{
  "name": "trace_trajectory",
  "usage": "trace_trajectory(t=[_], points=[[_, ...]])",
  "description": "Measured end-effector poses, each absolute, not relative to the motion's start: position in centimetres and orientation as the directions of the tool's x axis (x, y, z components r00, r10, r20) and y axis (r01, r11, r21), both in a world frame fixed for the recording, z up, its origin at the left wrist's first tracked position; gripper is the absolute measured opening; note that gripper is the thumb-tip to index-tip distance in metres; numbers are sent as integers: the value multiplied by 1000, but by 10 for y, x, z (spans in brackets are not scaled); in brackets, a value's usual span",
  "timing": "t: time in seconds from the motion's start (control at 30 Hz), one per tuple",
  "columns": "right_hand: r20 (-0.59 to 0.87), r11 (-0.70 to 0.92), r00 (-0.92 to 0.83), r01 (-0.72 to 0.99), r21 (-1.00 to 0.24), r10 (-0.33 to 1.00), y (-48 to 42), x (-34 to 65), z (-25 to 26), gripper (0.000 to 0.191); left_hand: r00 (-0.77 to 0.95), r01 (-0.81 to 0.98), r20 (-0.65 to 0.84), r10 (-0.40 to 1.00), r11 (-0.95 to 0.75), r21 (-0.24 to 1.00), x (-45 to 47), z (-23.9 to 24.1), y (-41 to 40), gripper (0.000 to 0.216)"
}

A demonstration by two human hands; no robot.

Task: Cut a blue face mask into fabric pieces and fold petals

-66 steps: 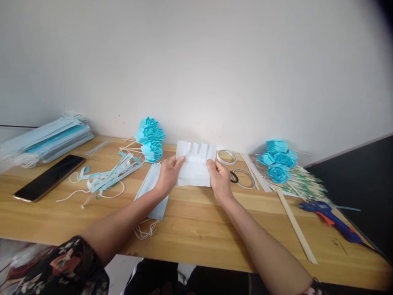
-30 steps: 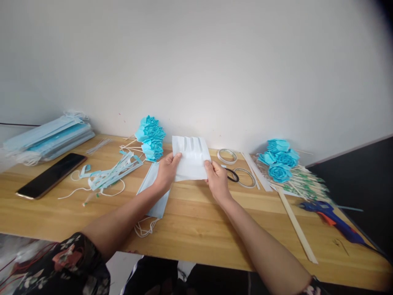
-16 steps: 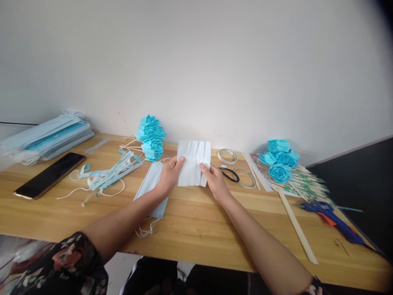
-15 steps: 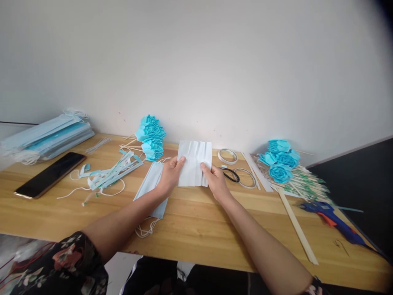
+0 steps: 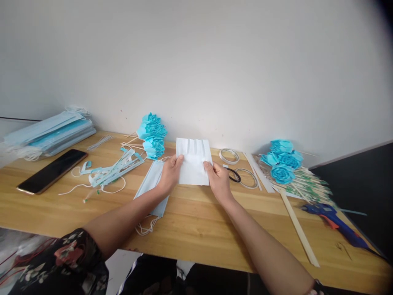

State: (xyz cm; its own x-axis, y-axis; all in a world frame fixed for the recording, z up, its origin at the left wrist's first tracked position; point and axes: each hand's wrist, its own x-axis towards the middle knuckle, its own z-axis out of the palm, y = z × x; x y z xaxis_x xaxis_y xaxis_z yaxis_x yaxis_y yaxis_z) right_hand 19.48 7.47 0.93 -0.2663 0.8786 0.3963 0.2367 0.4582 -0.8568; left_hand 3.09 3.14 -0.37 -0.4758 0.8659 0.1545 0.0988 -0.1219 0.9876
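Grip check: your left hand [image 5: 170, 174] pinches the left edge of the white pleated sheet [image 5: 193, 166], and your right hand [image 5: 217, 179] pinches its lower right corner. Thumbs are on the near face; the other fingers are mostly hidden behind it. You're holding the sheet upright just above the table [image 5: 196, 229], mid-table toward the wall, w/ pleats running vertically. A blue mask [image 5: 150, 184] lies flat under your left wrist. A black loop [image 5: 235, 175] & tape roll [image 5: 229, 155] sit just right of your right hand. Paper roses [image 5: 152, 135] are beside the sheet's left, and the glue gun [image 5: 334, 221] is far right.
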Motion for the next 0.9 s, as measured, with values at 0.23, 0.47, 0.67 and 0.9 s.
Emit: trace_trajectory(t=[0.23, 0.47, 0.67, 0.9], points=[[343, 380, -204, 187, -906, 917, 79, 192, 1, 48, -459, -26, 123, 880, -152, 988, 32, 4, 33, 40], [252, 291, -281, 109, -950, 926, 83, 196, -2, 44, -429, -21, 121, 895, -144, 989, 33, 5, 30, 37], [220, 222, -291, -26, -975, 931, 86, 196, 0, 34, -398, 56, 133, 908, -121, 991, 39, 0, 28, 36], [224, 224, -93, -7, -975, 970, 93, 201, -1, 39, -262, 89, 133, 956, -113, 990, 45, 0, 22, 40]])
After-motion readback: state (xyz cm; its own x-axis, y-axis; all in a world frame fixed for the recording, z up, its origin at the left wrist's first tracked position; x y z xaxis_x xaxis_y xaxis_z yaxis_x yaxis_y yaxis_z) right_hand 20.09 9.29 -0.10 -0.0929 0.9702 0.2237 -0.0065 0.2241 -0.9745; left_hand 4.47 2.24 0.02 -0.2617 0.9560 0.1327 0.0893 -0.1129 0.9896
